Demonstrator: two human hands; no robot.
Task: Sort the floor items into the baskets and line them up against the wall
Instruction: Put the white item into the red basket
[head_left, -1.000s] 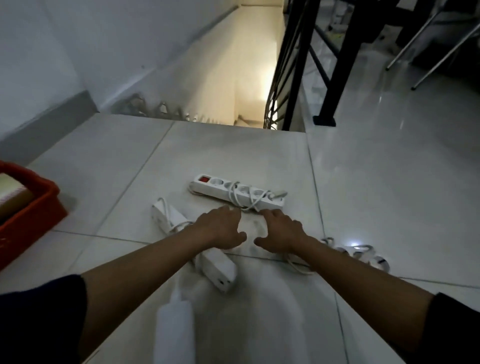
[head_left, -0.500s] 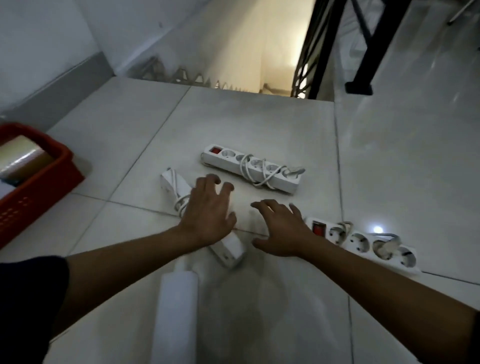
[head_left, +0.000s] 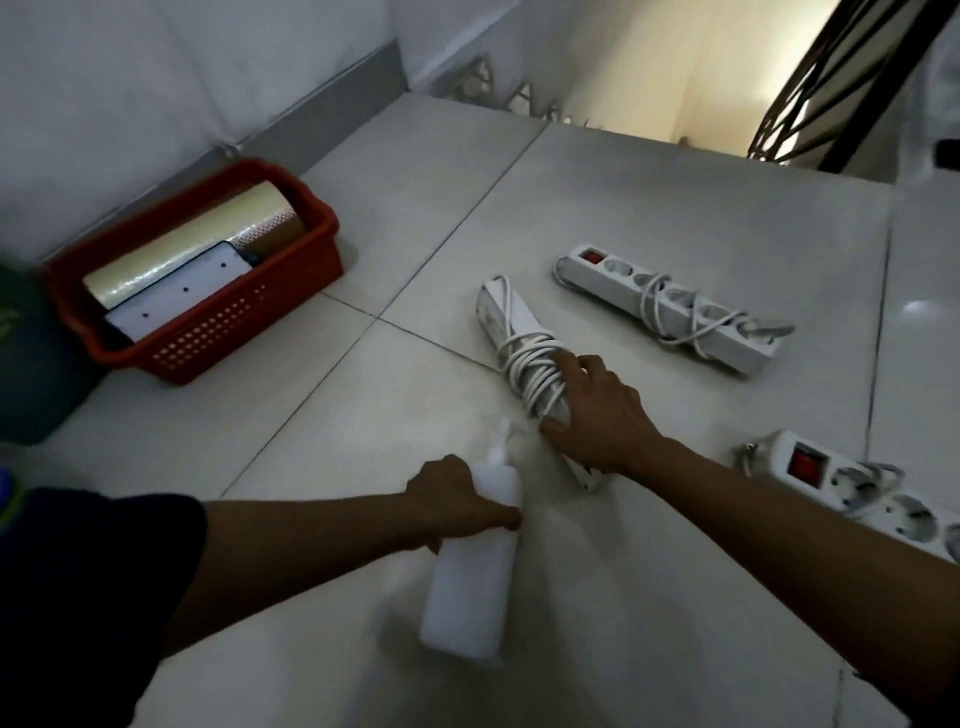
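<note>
Left hand (head_left: 457, 501): closed around the upper body of a white squeeze bottle (head_left: 470, 577), nozzle pointing away from the camera, bottle lying low over the tiled floor (head_left: 675, 208) near the bottom edge of view (contact with the tiles not discernible).

Right hand (head_left: 597, 410): fingers spread and curled over the near end of a white power strip wrapped in its own cord (head_left: 524, 353), pressed down on it; strip flat on the floor.

Second power strip (head_left: 670, 306): red switch, cord looped loosely round it, flat on the floor beyond the right hand, apart from it.

Third power strip (head_left: 862, 488): red switch, at the right edge of view, beside the right forearm.

Red perforated basket (head_left: 218, 322): on the floor against the left wall (head_left: 156, 78), holding a roll of yellowish tape (head_left: 192, 249) and a white flat item (head_left: 176, 296) (kind unclear).

Dark rounded object (head_left: 36, 358): left edge, just beside the basket.
</note>
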